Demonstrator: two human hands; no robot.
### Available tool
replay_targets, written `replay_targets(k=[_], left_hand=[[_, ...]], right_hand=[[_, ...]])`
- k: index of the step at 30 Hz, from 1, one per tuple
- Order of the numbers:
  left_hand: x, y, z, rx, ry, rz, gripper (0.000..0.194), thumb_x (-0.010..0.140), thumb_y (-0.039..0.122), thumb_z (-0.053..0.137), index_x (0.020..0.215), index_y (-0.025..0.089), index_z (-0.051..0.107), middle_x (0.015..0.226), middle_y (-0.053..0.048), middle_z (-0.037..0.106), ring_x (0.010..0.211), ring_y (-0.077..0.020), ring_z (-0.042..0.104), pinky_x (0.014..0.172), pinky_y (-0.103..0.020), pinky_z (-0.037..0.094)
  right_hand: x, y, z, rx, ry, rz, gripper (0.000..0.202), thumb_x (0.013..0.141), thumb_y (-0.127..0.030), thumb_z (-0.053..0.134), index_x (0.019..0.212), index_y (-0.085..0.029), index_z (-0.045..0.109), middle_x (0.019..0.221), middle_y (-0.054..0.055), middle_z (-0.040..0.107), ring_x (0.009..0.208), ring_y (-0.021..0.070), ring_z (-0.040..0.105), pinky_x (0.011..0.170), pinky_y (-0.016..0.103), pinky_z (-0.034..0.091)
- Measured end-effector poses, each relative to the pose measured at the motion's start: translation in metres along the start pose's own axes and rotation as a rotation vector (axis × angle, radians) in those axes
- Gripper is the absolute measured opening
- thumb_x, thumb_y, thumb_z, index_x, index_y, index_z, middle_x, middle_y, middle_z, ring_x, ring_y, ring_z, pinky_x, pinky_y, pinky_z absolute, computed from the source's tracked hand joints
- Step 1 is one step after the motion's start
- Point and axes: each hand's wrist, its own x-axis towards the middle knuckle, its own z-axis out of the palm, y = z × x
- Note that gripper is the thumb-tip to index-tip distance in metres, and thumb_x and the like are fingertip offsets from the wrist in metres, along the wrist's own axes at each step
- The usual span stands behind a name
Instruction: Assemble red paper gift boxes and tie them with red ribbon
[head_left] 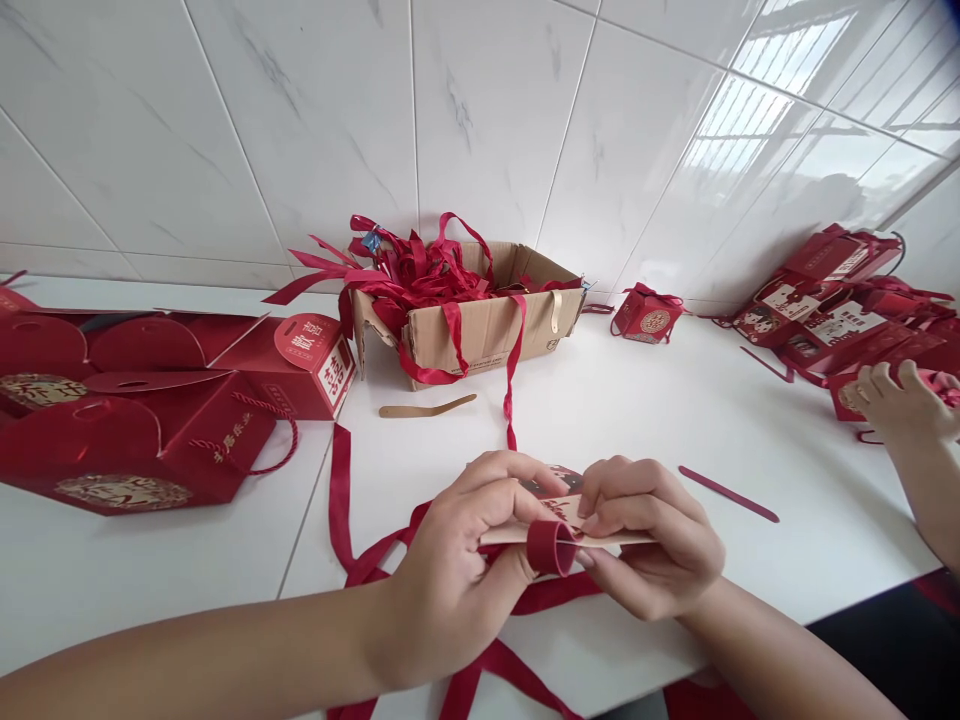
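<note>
Ribbon (pixel 340 490) could snag the left hand (pixel 450 560), clamped on the card (pixel 556 508) near the desk's (pixel 615 400) front edge; its thumb might squash the loop (pixel 540 546). Right hand (pixel 664 530) pinches the card too, so tugging could crease it.

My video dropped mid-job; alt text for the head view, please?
Left hand and right hand hold a pale card with a curled red strip above a white table. Behind them, red ribbons spill from a cardboard box; red boxes flank it; another person's hand is at right.
</note>
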Motion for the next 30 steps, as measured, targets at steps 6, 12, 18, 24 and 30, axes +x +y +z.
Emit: replay_targets(k=[6,12,18,24,30], left_hand=[[0.0017,-0.0020,-0.0003,0.060,0.015,0.070,0.008,0.086,0.014,0.056,0.091,0.017,0.062,0.096,-0.009,0.058,0.101,-0.0196,0.059,0.090,-0.035,0.053],[0.0009,-0.0001,0.0000,0.083,0.031,0.061,0.011,0.086,0.017,0.056,0.096,0.018,0.055,0.095,-0.008,0.055,0.095,-0.0198,0.058,0.088,-0.037,0.052],[0.0010,-0.0040,0.0001,0.107,0.002,0.115,0.015,0.087,0.015,0.055,0.100,0.018,0.061,0.101,-0.010,0.058,0.103,-0.0216,0.057,0.092,-0.039,0.051],[0.0004,-0.0016,0.0007,0.088,0.021,0.076,0.010,0.085,0.015,0.056,0.092,0.017,0.063,0.100,-0.011,0.057,0.106,-0.0227,0.056,0.090,-0.041,0.053],[-0.0037,0.0011,0.0016,0.083,-0.011,0.059,0.028,0.080,0.015,0.064,0.107,0.019,0.060,0.125,-0.015,0.049,0.128,-0.0280,0.039,0.082,-0.037,0.059]], right_hand=[[0.0016,0.0037,-0.0008,0.126,-0.061,0.030,0.035,0.074,-0.010,0.067,0.109,-0.013,0.061,0.091,0.010,0.062,0.079,0.0188,0.064,0.065,0.034,0.059],[0.0013,0.0013,0.0000,0.159,-0.058,0.062,0.037,0.076,-0.002,0.064,0.111,-0.015,0.061,0.085,0.009,0.065,0.078,0.0188,0.066,0.068,0.036,0.059],[-0.0014,-0.0001,0.0013,0.192,0.007,0.132,0.037,0.075,0.001,0.064,0.107,-0.017,0.061,0.079,0.007,0.065,0.073,0.0181,0.065,0.064,0.035,0.058],[-0.0029,-0.0013,0.0028,0.143,0.035,0.164,0.035,0.074,0.000,0.063,0.103,-0.019,0.060,0.077,0.005,0.065,0.071,0.0179,0.063,0.058,0.033,0.056],[-0.0060,-0.0051,0.0029,0.040,0.061,0.209,0.033,0.074,-0.003,0.063,0.102,-0.020,0.058,0.076,0.005,0.063,0.072,0.0193,0.061,0.057,0.034,0.053]])
